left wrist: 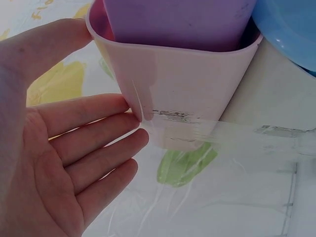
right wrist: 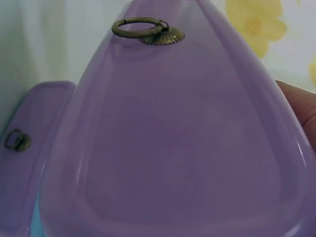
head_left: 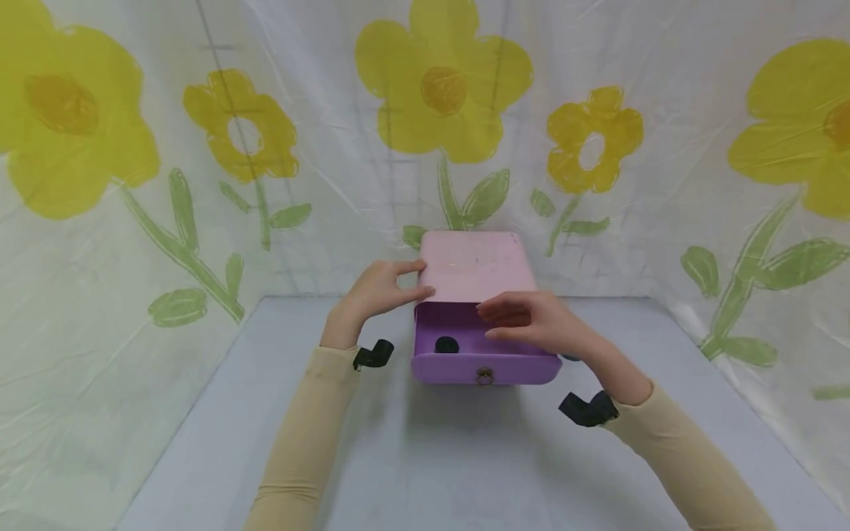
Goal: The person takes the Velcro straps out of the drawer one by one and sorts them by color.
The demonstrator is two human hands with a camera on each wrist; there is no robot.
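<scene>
A pink box [head_left: 471, 265] stands at the back of the table with its purple drawer [head_left: 488, 370] pulled out toward me. My left hand [head_left: 375, 295] is at the box's left side, thumb and fingers spread, fingertips right at its wall; in the left wrist view the fingers lie almost straight along the pink casing [left wrist: 177, 94]. Over the drawer's right part hovers my right hand [head_left: 541, 321], fingers loosely bent, thumb apart from them, nothing visible between. Inside the drawer at left sits a small round black object [head_left: 447, 344]. A brass ring pull [right wrist: 136, 28] hangs on the drawer front.
Beside the pulled-out drawer, the right wrist view shows another purple drawer front [right wrist: 37, 143] with its own ring. A blue rounded piece [left wrist: 291, 29] adjoins the pink casing. Behind the box hangs a translucent flowered curtain [head_left: 325, 192]. The table [head_left: 465, 464] is pale.
</scene>
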